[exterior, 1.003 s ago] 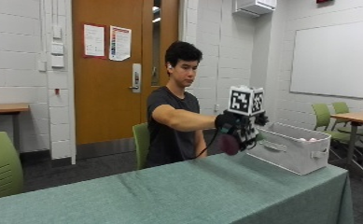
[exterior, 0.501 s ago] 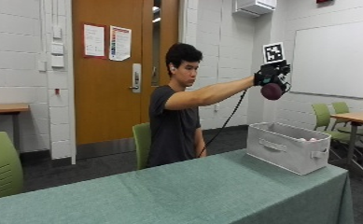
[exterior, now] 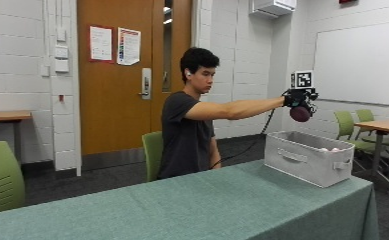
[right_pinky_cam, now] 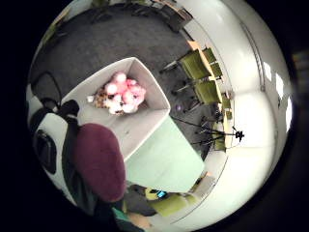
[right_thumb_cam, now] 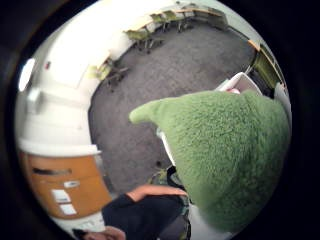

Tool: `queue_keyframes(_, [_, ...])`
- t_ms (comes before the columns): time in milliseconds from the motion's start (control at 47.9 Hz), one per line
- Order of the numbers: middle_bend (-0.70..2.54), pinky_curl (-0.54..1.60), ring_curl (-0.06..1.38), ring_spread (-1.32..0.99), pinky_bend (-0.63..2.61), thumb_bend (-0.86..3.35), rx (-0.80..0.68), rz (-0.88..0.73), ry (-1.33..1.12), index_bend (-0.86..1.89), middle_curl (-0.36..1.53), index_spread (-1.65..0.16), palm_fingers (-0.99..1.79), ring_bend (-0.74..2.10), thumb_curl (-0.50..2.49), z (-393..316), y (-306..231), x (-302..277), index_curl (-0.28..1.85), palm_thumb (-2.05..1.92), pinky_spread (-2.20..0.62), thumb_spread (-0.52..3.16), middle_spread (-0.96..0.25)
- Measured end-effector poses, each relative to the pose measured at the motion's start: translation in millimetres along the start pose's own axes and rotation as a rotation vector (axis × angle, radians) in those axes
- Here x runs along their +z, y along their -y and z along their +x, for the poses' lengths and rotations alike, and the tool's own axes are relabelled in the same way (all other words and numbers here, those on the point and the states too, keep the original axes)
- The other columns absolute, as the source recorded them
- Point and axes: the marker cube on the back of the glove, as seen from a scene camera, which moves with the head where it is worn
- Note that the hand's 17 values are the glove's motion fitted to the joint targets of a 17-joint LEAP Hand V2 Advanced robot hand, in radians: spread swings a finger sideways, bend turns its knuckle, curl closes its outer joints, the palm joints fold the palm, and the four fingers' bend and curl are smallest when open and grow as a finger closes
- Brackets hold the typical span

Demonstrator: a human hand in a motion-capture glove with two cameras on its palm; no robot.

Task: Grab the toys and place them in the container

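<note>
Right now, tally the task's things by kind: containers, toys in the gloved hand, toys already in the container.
Containers: 1, the grey bin on the table.
Toys in the right hand: 1, a green and maroon plush.
Toys in the bin: 1 pink plush cluster; separate toys cannot be told.
Total: 3.

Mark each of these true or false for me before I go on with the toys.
1. The gloved right hand holds a plush toy above the bin. True.
2. The bin is empty. False: a pink plush already lies inside.
3. The bin stands on the green tablecloth. True.
4. The held toy rests on the bin's floor. False: it hangs in the air above the bin.
5. The door behind the person is wide open. False: it is closed.
</note>
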Motion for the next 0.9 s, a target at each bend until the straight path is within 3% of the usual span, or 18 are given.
queue_keyframes(63, [1.01,0.38,0.48,-0.38,0.75,0.02,0.032,-0.081,-0.021,0.60,0.62,-0.30,1.04,1.19,0.99,4.1,-7.1,8.4,0.85,0.48,-0.43,0.70,-0.34])
queue_keyframes(125, [0.83,0.45,0.48,-0.37,0.85,-0.14,0.035,-0.100,0.070,0.38,0.58,-0.27,0.41,1.11,0.83,-1.7,-11.3,5.4,0.84,0.16,-0.34,0.89,-0.30])
queue_keyframes(146, [0.71,0.49,0.47,-0.32,0.95,-0.18,0.060,-0.085,0.110,0.31,0.56,-0.24,0.04,1.00,0.79,-4.0,-11.3,3.2,0.84,0.05,-0.31,0.87,-0.24])
queue_keyframes(209, [0.59,0.49,0.44,-0.24,1.04,-0.17,0.159,-0.046,0.109,0.16,0.51,-0.19,-0.20,0.85,0.71,3.7,-13.9,0.4,0.77,-0.11,-0.24,0.85,-0.14])
queue_keyframes(334, [0.47,0.42,0.29,-0.19,0.99,-0.16,0.163,0.003,0.077,0.13,0.45,-0.15,-0.15,0.63,0.58,18.4,-32.4,-7.7,0.60,-0.19,-0.15,0.85,-0.06])
queue_keyframes(439, [0.42,0.39,0.26,-0.18,0.91,-0.17,0.329,0.011,-0.009,0.15,0.43,-0.13,-0.15,0.55,0.48,-12.5,-46.2,-15.1,0.56,-0.23,-0.12,0.86,-0.04])
queue_keyframes(522, [0.39,0.37,0.25,-0.17,0.86,-0.18,0.337,0.027,0.032,0.13,0.42,-0.13,-0.14,0.51,0.41,1.8,-69.1,-16.0,0.54,-0.25,-0.10,0.87,-0.03])
queue_keyframes(648, [0.35,0.35,0.24,-0.17,0.81,-0.19,0.393,0.007,-0.067,0.15,0.41,-0.13,-0.10,0.46,0.32,50.7,-130.1,2.0,0.51,-0.28,-0.08,0.86,-0.03])
queue_keyframes(752, [0.33,0.34,0.23,-0.17,0.78,-0.20,0.349,0.022,-0.014,0.15,0.41,-0.13,-0.09,0.41,0.26,72.2,-189.3,13.2,0.49,-0.29,-0.08,0.85,-0.03])
queue_keyframes(836, [0.32,0.33,0.23,-0.17,0.75,-0.19,0.544,0.010,-0.033,0.16,0.41,-0.13,-0.07,0.39,0.22,89.8,-215.4,26.1,0.48,-0.29,-0.07,0.84,-0.03])
queue_keyframes(898, [0.31,0.33,0.23,-0.17,0.74,-0.19,0.588,-0.003,-0.044,0.17,0.41,-0.14,-0.06,0.37,0.19,101.3,-233.7,35.2,0.47,-0.29,-0.07,0.83,-0.03])
